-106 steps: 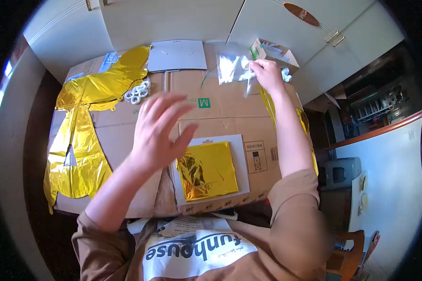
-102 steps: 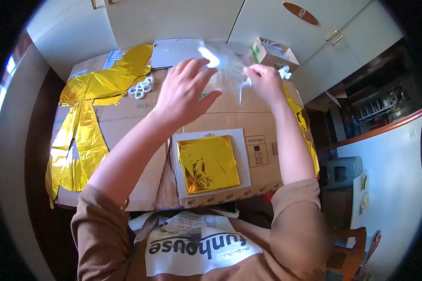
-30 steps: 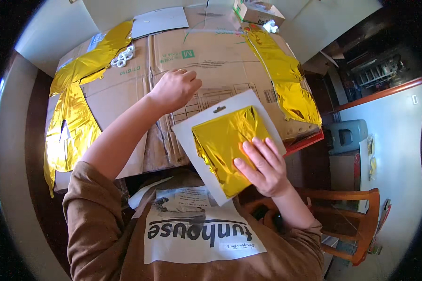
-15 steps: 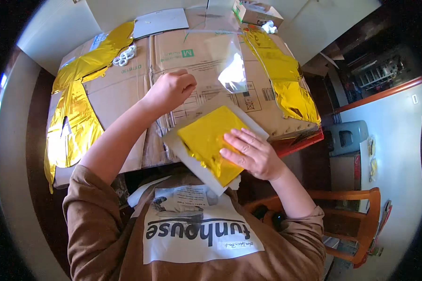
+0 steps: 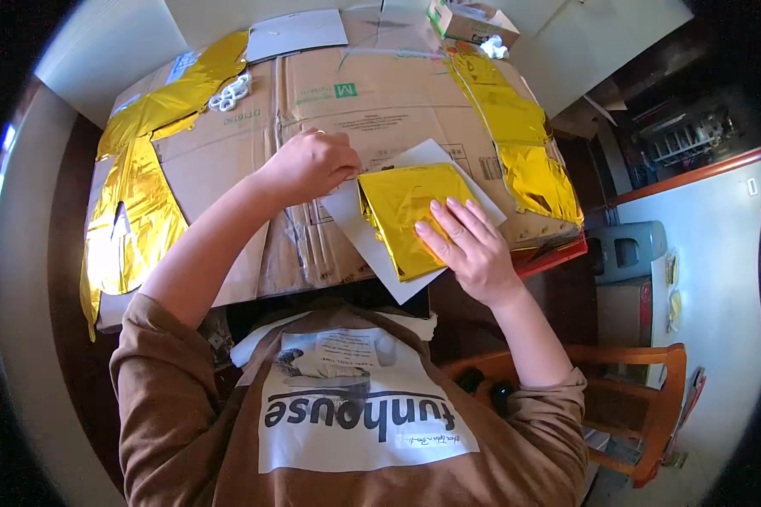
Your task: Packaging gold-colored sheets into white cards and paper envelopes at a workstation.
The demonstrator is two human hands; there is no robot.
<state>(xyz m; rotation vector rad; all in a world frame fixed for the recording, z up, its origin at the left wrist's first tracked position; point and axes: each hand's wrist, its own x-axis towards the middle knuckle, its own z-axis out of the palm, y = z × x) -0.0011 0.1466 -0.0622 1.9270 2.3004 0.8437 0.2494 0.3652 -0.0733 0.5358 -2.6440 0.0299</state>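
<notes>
A square of shiny gold foil (image 5: 414, 182) lies on a slightly larger pale flat sheet (image 5: 353, 221) over the near part of the cardboard. The foil's left edge looks folded and uneven. My right hand (image 5: 473, 249) holds the sheet and foil at their lower right edge, its long fingers flat on the gold and its thumb out of sight. Just off the foil's upper left corner, my left hand (image 5: 317, 165) is closed with the fingers curled in. Whether anything is pinched there is hidden.
Flattened brown cardboard (image 5: 220, 160) covers the table. Crumpled gold foil (image 5: 139, 220) drapes over its left side, with white rings (image 5: 230, 93) beside it; another gold strip (image 5: 524, 135) lies right. Behind are a white board (image 5: 296, 35) and a small box (image 5: 473, 21). A wooden chair (image 5: 672, 389) stands right.
My right hand has moved the pale sheet and foil away from my body and slightly right. The clear glossy film seen behind them no longer shows. My left hand has shifted only slightly.
</notes>
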